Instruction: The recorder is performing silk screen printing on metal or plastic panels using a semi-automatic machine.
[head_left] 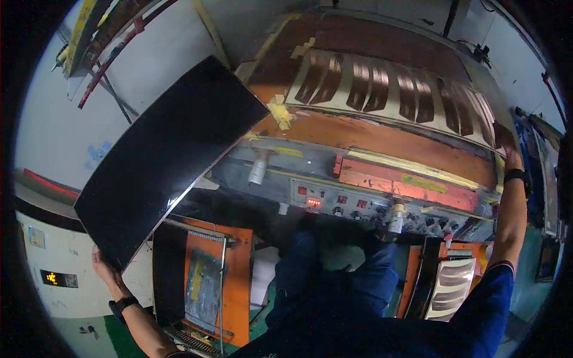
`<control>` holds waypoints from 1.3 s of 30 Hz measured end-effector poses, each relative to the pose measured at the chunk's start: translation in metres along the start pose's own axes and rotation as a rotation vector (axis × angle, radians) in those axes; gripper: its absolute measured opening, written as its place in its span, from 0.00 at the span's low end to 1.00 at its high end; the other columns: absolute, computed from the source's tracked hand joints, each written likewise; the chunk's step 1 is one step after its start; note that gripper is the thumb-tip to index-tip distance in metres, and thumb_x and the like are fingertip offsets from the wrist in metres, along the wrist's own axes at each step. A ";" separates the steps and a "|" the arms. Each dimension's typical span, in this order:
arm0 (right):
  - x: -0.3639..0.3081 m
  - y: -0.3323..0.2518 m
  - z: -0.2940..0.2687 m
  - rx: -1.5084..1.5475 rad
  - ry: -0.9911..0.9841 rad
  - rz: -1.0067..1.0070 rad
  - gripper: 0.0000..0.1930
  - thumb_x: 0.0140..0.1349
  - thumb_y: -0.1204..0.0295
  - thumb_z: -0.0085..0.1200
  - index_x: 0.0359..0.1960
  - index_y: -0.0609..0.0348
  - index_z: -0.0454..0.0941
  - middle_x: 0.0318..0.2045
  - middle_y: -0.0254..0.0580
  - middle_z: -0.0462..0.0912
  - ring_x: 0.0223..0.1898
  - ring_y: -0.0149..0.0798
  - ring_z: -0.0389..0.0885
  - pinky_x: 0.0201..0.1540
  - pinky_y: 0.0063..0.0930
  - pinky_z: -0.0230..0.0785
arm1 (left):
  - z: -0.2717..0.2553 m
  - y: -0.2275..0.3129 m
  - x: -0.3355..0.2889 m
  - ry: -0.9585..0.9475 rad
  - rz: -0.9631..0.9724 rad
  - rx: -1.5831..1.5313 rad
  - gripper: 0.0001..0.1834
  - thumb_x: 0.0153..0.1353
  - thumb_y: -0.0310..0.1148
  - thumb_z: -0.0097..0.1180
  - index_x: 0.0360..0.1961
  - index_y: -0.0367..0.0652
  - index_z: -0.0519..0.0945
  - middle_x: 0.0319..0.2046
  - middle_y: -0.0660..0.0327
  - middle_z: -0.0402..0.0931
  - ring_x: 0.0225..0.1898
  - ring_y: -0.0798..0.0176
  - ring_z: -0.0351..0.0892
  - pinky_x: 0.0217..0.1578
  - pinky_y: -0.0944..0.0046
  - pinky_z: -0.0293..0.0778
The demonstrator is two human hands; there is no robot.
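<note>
My left hand (pixel 106 268) grips the lower corner of a large black rectangular sheet (pixel 173 149), which is raised and tilted to the left of the machine. Its thumb shows at the edge, while the other fingers are hidden behind the sheet. Far to the right, my right hand (pixel 507 146) is closed on the right end of a pale sheet with pairs of curved copper-coloured shapes (pixel 391 122). That sheet rests on the brown machine bed (pixel 334 126). Both wrists wear dark bands.
Along the machine's front runs a control panel (pixel 352 206) with knobs and a red display, between two protruding cylindrical knobs (pixel 258 167) (pixel 396 218). Below left stands an orange-framed rack (pixel 236 280). At lower right, another sheet with copper-coloured shapes (pixel 452 286) lies on a stack. A beam (pixel 113 59) juts in at upper left.
</note>
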State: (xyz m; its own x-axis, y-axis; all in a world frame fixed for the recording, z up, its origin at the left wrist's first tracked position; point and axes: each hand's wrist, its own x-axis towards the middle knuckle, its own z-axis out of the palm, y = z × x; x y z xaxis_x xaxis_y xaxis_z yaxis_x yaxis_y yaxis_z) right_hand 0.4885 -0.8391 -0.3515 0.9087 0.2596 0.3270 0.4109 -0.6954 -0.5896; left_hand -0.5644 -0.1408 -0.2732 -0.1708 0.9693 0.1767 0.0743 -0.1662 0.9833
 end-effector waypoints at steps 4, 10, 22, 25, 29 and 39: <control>0.004 0.015 0.007 -0.002 -0.014 -0.010 0.15 0.67 0.63 0.43 0.39 0.58 0.80 0.29 0.35 0.79 0.32 0.30 0.75 0.35 0.24 0.67 | -0.030 -0.004 0.014 -0.044 0.036 0.006 0.20 0.68 0.33 0.42 0.55 0.31 0.71 0.51 0.48 0.74 0.49 0.50 0.75 0.50 0.53 0.73; 0.009 0.022 0.011 0.003 -0.017 -0.032 0.15 0.67 0.62 0.43 0.40 0.58 0.80 0.30 0.36 0.79 0.32 0.31 0.75 0.36 0.24 0.67 | -0.014 -0.003 0.006 -0.027 0.054 0.034 0.19 0.67 0.34 0.44 0.53 0.32 0.73 0.48 0.51 0.75 0.47 0.55 0.76 0.49 0.58 0.73; 0.029 0.011 0.044 0.080 -0.046 -0.104 0.16 0.67 0.62 0.42 0.42 0.59 0.79 0.31 0.37 0.80 0.33 0.33 0.76 0.38 0.26 0.68 | -0.019 -0.003 0.004 -0.107 0.093 -0.006 0.16 0.68 0.35 0.47 0.50 0.33 0.75 0.44 0.55 0.78 0.45 0.61 0.77 0.49 0.62 0.71; 0.027 0.018 0.039 0.076 -0.042 -0.111 0.16 0.67 0.61 0.42 0.42 0.60 0.79 0.31 0.37 0.80 0.34 0.33 0.76 0.39 0.26 0.68 | -0.009 -0.005 0.003 -0.114 0.065 -0.054 0.17 0.68 0.35 0.47 0.50 0.34 0.75 0.44 0.55 0.78 0.45 0.61 0.77 0.49 0.62 0.71; 0.028 0.017 0.037 0.077 -0.039 -0.118 0.17 0.67 0.61 0.42 0.44 0.59 0.78 0.33 0.38 0.79 0.35 0.34 0.76 0.40 0.27 0.68 | -0.006 -0.007 0.004 -0.104 0.067 -0.062 0.16 0.68 0.35 0.47 0.50 0.34 0.75 0.44 0.55 0.78 0.45 0.60 0.77 0.49 0.62 0.72; 0.026 0.001 0.032 0.021 -0.050 -0.079 0.17 0.68 0.61 0.42 0.51 0.57 0.73 0.42 0.40 0.76 0.43 0.35 0.74 0.47 0.30 0.66 | -0.028 -0.021 0.015 -0.078 0.096 -0.034 0.16 0.68 0.33 0.45 0.50 0.33 0.75 0.45 0.53 0.77 0.43 0.55 0.78 0.45 0.57 0.76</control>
State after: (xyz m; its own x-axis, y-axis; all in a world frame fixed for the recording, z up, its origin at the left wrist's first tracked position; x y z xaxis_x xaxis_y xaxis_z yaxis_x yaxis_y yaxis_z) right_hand 0.5153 -0.8112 -0.3674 0.8758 0.3467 0.3357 0.4822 -0.6575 -0.5789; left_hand -0.5965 -0.1276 -0.2898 -0.0879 0.9597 0.2671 0.0526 -0.2633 0.9633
